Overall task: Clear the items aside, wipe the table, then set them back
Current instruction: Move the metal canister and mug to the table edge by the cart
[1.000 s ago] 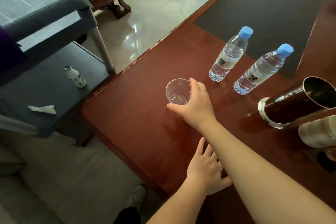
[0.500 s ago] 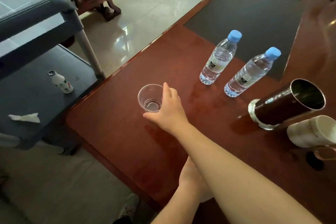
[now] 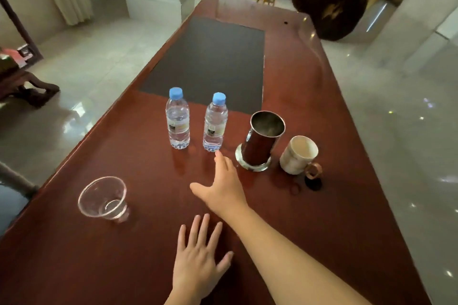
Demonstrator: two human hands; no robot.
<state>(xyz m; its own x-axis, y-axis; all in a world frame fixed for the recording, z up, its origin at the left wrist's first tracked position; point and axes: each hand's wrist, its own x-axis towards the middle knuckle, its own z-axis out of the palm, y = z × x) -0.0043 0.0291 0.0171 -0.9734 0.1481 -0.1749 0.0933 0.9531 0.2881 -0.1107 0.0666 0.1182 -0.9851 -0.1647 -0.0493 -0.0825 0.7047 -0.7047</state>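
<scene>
A clear plastic cup (image 3: 102, 199) stands alone near the left edge of the red-brown wooden table (image 3: 309, 218). Two water bottles with blue caps stand side by side, one to the left (image 3: 177, 120) and one to the right (image 3: 215, 124). Beside them are a dark metal cylinder holder (image 3: 264, 141) and a white mug (image 3: 298, 155) with a brown handle. My right hand (image 3: 223, 184) is open, fingers stretched out, its fingertips just short of the right bottle's base. My left hand (image 3: 198, 260) lies flat on the table near me, fingers spread.
A black mat (image 3: 210, 62) covers the table's middle beyond the bottles. A small black round object (image 3: 313, 184) lies by the mug. A dark chair (image 3: 329, 11) stands at the far end. Glossy tiled floor runs along both sides, with wooden furniture (image 3: 17, 82) at left.
My right hand has let go of the clear cup, left it near the table's left edge, and moved right toward the bottles. My view swung right, and my left hand is in sight again.
</scene>
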